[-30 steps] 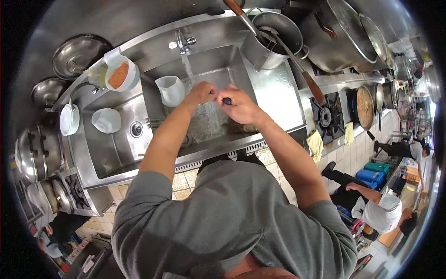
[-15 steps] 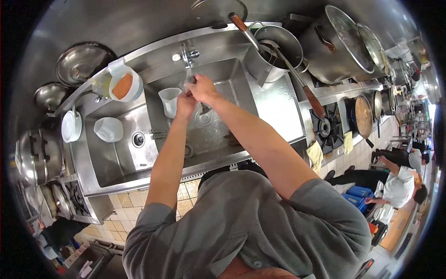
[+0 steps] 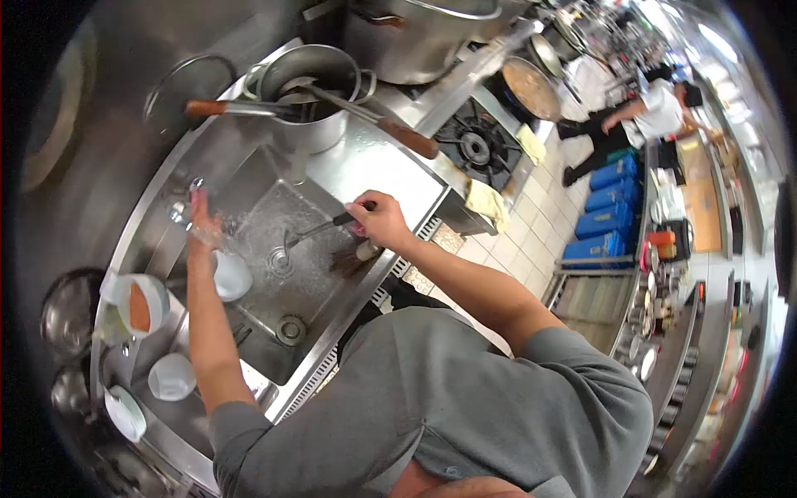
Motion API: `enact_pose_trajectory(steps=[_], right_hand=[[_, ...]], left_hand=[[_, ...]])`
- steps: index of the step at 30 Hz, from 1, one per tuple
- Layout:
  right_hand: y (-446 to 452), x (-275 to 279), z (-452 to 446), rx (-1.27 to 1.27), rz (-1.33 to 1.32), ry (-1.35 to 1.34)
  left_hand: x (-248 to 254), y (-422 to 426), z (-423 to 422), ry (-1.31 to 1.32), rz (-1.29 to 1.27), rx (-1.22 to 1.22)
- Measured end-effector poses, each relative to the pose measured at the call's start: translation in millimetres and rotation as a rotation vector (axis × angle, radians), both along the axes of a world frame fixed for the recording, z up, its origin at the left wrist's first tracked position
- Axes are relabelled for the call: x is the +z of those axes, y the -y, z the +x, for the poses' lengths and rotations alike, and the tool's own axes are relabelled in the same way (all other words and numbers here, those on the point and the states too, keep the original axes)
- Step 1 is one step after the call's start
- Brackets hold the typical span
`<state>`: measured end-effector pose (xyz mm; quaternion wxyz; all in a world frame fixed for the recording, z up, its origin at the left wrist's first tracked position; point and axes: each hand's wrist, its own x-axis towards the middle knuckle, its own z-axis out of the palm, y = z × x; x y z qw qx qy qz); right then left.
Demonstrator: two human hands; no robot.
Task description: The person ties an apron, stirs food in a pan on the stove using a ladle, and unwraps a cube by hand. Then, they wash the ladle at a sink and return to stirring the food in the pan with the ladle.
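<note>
My left hand (image 3: pixel 203 228) reaches over the back of the sink (image 3: pixel 320 203), fingers stretched out toward the tap (image 3: pixel 197 184); a fingertip appears to touch its knob. Water runs beside this hand. In my right hand (image 3: pixel 383 220), closed near the sink's front right edge, is the black handle of a slim metal utensil (image 3: pixel 311 232). Its curved end hangs over the basin near the drain; the exact kind is unclear. Below my right hand lies a brush with dark bristles (image 3: pixel 349 263). A white plastic jug (image 3: pixel 231 276) stands in the basin near my left forearm.
A pot (image 3: pixel 311 133) with wooden-handled tools stands behind the sink, beside a gas burner (image 3: pixel 475 148). White containers (image 3: pixel 172 378) sit at the left basin. Yellow cloths (image 3: pixel 487 203) hang by the stove. Another person (image 3: pixel 656 112) stands farther off near blue crates (image 3: pixel 604 220).
My hands have moved apart from under the running water. The left has gone to the tap; the right has swung right with the black-handled utensil. My view has turned to the right.
</note>
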<state>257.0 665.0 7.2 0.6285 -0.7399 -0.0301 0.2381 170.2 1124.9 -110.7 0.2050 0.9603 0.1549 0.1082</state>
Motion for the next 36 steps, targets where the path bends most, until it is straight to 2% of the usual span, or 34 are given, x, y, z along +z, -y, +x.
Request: enact_pose_trajectory(steps=[1,2,5,8,10,14,16,18,20,22,23,24,26,29,32,33,34,35,36], right_hand=[[24,11,-3,-0.019,-0.074,0.000],[45,17,-7,-0.031,-0.024,0.017],[110,44,-18,-0.064,-0.087,0.039],[171,71,-29,-0.201,-0.038,-0.042],[219,71,-32,-0.305,0.002,-0.109],[326,89,-46,-0.520,0.045,-0.080],[389,107,-60,-0.614,-0.004,-0.012],[461,125,-80,-0.784,-0.054,0.037],[537,145,-112,-0.835,-0.060,0.037],[596,152,-150,-0.940,0.129,0.048],[617,146,-167,-0.980,0.114,0.038],[638,136,-180,-1.012,0.098,0.028],[690,102,-196,-1.037,0.048,0.028],[746,52,-195,-1.183,-0.040,0.159],[815,22,-190,-1.332,0.021,0.268],[832,18,-188,-1.364,0.050,0.314],[843,14,-188,-1.385,0.076,0.357],[860,11,-190,-1.367,0.147,0.317],[861,22,-188,-1.394,0.099,0.236]], left_hand=[[2,-2,2,-0.058,0.108,-0.006],[7,1,5,-0.109,0.219,-0.009],[28,28,14,-0.211,0.303,0.105],[-9,2,29,-0.101,0.448,0.073],[2,-8,42,-0.237,0.366,0.122],[40,-6,66,-0.454,0.202,0.164],[-15,-63,71,-0.333,0.352,0.079],[-11,-61,62,-0.239,0.146,0.096],[-27,-74,35,-0.055,0.266,-0.070],[-49,-54,-11,0.018,-0.063,0.072],[-61,-35,-30,-0.335,0.534,0.038],[-48,12,-46,-0.507,0.424,0.020],[-50,78,-84,-0.534,0.231,-0.189],[-32,174,-110,-0.260,-0.799,0.700],[-30,199,-133,-0.022,-1.030,0.859],[-17,229,-139,0.312,-1.024,0.787],[-17,209,-146,0.245,-1.103,0.734],[31,257,-148,0.304,-1.179,0.785],[48,257,-151,0.220,-1.294,0.732]])
